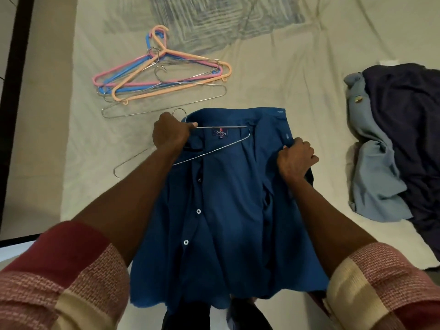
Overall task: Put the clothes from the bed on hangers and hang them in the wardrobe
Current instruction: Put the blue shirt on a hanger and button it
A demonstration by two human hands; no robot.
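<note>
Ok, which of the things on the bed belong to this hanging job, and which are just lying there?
In the job:
- blue shirt, gripped by the right hand
- wire hanger, held by the left hand, one end inside the shirt
- spare hangers, for later clothes
- pile of clothes, waiting

Just lying there:
- patterned cloth
- bedsheet

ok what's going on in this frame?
A person is fitting a wire hanger into a blue shirt spread on the bed. The left hand grips the hanger near its hook at the collar; the right hand pinches the shirt's shoulder fabric. One hanger end is inside the collar, the other sticks out to the left. Spare hangers lie further up the bed, and a clothes pile waits on the right.
</note>
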